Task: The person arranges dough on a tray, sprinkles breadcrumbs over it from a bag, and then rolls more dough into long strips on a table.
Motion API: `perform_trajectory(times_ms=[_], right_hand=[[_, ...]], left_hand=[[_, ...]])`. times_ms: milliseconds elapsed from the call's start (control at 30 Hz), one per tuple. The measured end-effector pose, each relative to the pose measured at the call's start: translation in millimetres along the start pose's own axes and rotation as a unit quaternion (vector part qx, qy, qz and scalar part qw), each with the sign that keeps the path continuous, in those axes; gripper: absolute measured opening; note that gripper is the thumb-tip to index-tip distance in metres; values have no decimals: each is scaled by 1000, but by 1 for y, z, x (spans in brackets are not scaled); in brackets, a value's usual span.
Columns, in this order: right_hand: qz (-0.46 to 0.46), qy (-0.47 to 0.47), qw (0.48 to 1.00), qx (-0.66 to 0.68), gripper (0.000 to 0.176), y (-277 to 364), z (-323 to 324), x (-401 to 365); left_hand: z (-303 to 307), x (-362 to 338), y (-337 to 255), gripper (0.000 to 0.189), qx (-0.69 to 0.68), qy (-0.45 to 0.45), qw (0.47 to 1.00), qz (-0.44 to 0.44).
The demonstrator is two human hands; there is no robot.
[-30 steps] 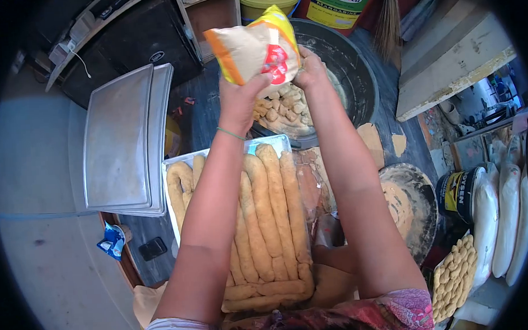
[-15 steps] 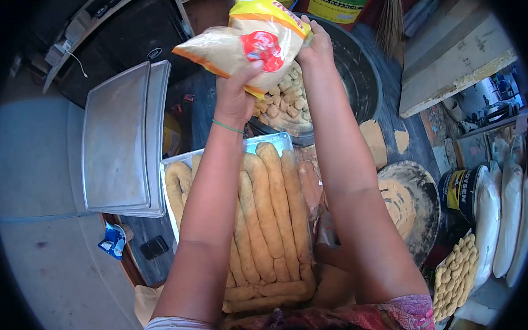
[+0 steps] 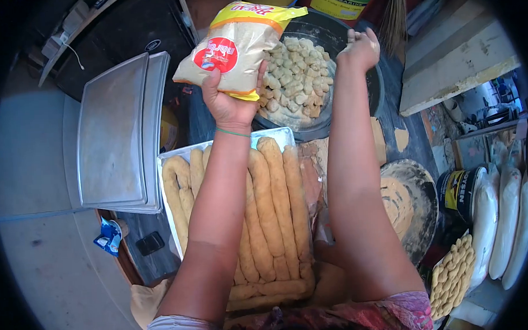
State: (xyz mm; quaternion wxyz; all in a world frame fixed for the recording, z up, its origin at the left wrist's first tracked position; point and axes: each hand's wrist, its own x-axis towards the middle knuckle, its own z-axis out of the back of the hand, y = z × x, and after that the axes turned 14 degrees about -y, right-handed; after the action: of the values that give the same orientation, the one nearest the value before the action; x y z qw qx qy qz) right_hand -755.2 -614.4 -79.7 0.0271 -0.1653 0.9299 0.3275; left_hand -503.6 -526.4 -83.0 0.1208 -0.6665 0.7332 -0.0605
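Observation:
My left hand (image 3: pixel 230 105) grips a clear and yellow bag of breadcrumbs (image 3: pixel 245 49) by its lower end, thumb across the front near the red label. The bag tilts over the left side of a large dark basin (image 3: pixel 373 97). Inside the basin lies a heap of small dough pieces (image 3: pixel 304 76) with pale crumbs around them. Over the basin's right side, my right hand (image 3: pixel 360 50) is apart from the bag, its fingers curled closed; what they hold, if anything, is hidden. Below my forearms, long dough ropes (image 3: pixel 277 205) fill a metal tray (image 3: pixel 283 135).
Metal baking sheets (image 3: pixel 112 135) lean at the left, above a phone (image 3: pixel 150 243). A round pan (image 3: pixel 426 217) with tan crumbs sits right of my right forearm. Farther right are a paint can (image 3: pixel 464 193), plastic-wrapped rolls (image 3: pixel 504 220) and a tray of small dough pieces (image 3: pixel 453 276).
My right hand has let go of the bag's top and moved right. The bag has shifted left and lower in my left hand, uncovering more dough pieces.

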Motion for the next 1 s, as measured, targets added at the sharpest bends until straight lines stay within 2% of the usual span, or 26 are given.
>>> perform_trajectory(times_ms=[33,67,133,200,233,333,400,433,467,533,567,600,633,700,767,867,900,933,967,1000], right_hand=[[75,139,969,-188,23,-17,8,11],[146,269,880,-364,20,-34,20,20],[-2,296,845,-446,22,-116,48,75],[65,162,863,-474,25,-89,39,62],[-68,103,919,-375,25,-56,23,28],[-106,83,967,-216,21,-41,10,31],[-1,84,986,-144,21,-10,-8,15],[127,99,984,-80,20,-9,-16,25],[186,167,965,-79,18,4,-22,37],[348,150,923,-65,19,44,-45,13],[392,229,860,-231,18,48,-43,12],[526,248,702,-411,22,12,-36,48],[438,303,666,-522,23,-13,-22,59],[390,317,647,-573,25,-19,-21,61],[476,245,700,-474,25,0,-15,53],[412,280,770,-400,26,48,-16,26],[432,257,772,-388,22,56,-17,14],[471,270,664,-515,37,51,-12,15],[444,298,535,-654,48,47,8,9],[383,337,486,-710,59,53,9,5]], left_hand=[[-2,-2,-1,74,9,-5,1000,-7],[-4,-3,-2,74,17,-8,1000,-13],[-4,-4,-4,73,14,-4,1000,-14],[-4,-5,-5,73,16,-9,1000,-16],[-3,-7,-6,73,15,-12,1000,-16],[-1,-8,-6,72,10,-11,1000,-9],[1,-7,-7,71,3,-2,1000,-2],[1,-8,-8,71,2,-2,1000,-3],[0,-8,-8,72,1,-2,1000,-4],[-1,-9,-10,73,-2,-2,1000,-6],[-1,-9,-10,74,-4,-4,1000,-6],[0,-12,-10,75,-5,-6,1000,-1],[2,-11,-10,76,-20,6,1000,12],[0,-13,-11,76,-3,9,1000,5],[-2,-19,-12,78,-1,5,1000,-2],[-2,-29,-15,79,-35,32,998,31],[-3,-34,-16,80,-35,32,998,32],[-4,-42,-18,80,-38,34,998,30],[-7,-53,-18,81,-42,37,998,29],[-11,-63,-19,81,-51,35,998,32]])
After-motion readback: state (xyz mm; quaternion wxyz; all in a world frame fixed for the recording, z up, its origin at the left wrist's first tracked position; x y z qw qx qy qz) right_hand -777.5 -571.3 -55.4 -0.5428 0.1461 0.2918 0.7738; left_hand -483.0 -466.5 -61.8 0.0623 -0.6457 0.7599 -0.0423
